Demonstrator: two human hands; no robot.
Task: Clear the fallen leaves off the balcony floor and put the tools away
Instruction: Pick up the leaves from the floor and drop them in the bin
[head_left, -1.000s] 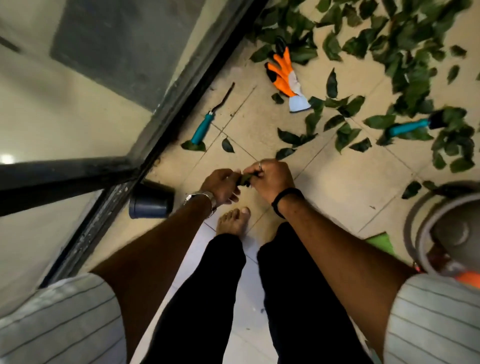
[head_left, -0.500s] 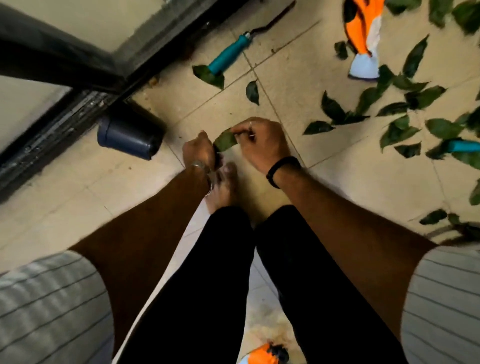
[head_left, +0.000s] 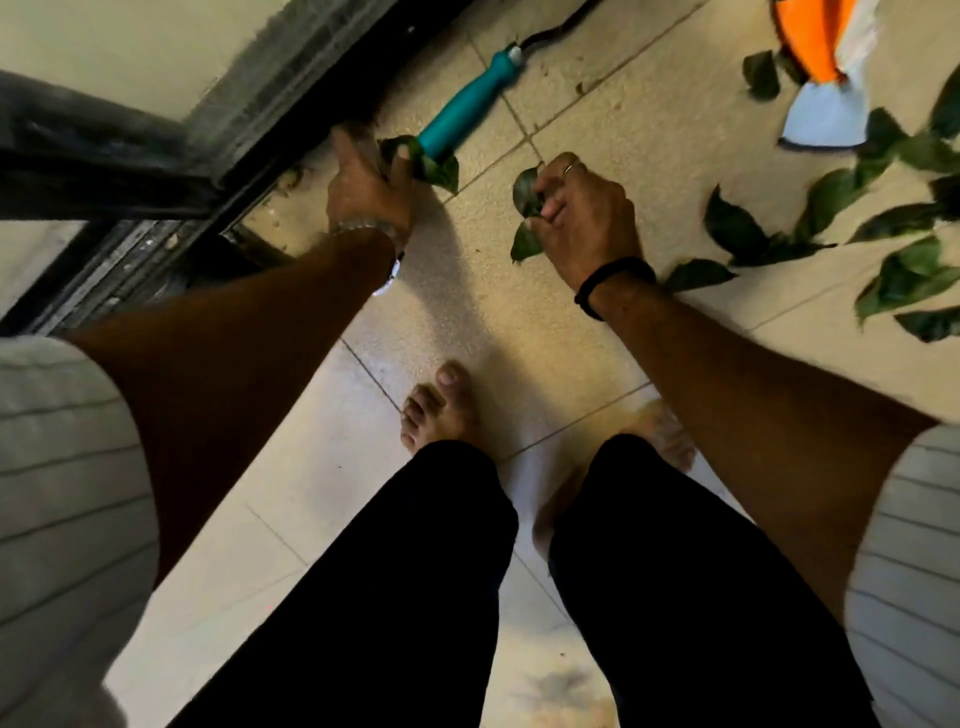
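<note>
Dark green, glossy fallen leaves (head_left: 737, 228) lie scattered over the right side of the floor, several overlapping, and a teal-handled hand tool with a thin dark metal shaft (head_left: 462, 117) lies near the door track with one leaf at its butt end. An orange and white gardening glove (head_left: 823, 67) lies at the top right. The floor is pale beige square tile (head_left: 613, 119), edged on the left by a dark metal sliding-door frame (head_left: 218, 140). My left hand (head_left: 366, 192) reaches to the tool's end, fingers pinching that leaf (head_left: 439, 169). My right hand (head_left: 582, 218) is curled round a few gathered leaves (head_left: 525, 208).
</note>
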